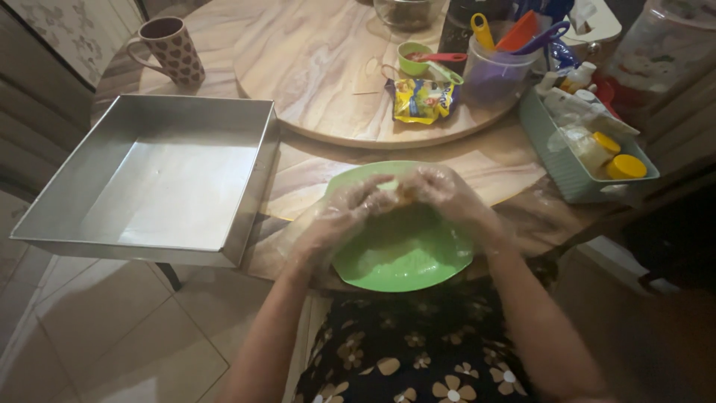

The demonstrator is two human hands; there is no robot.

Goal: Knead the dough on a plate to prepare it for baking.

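Hands: our left hand (pixel 339 213) and right hand (pixel 447 195), in thin clear plastic gloves, pinch a small pale lump (pixel 403 195) between the fingertips.
Lump: over the round green plate (pixel 403 257) at the tabletop (pixel 313 172) edge.
Pan: square, dull metal pan (pixel 149 179), left.
Packet: crinkled yellow packet (pixel 423 98) on the round wooden turntable (pixel 328 67).
Bin: green ribbed bin (pixel 556 160), yellow-capped bottles (pixel 615 160), right.

1. A small pale lump of dough (pixel 405 195) sits between both hands, just above the plate. It is mostly hidden, so its shape is hard to tell.
2. The green plate (pixel 403 257) is round and lies flat at the desk's near edge.
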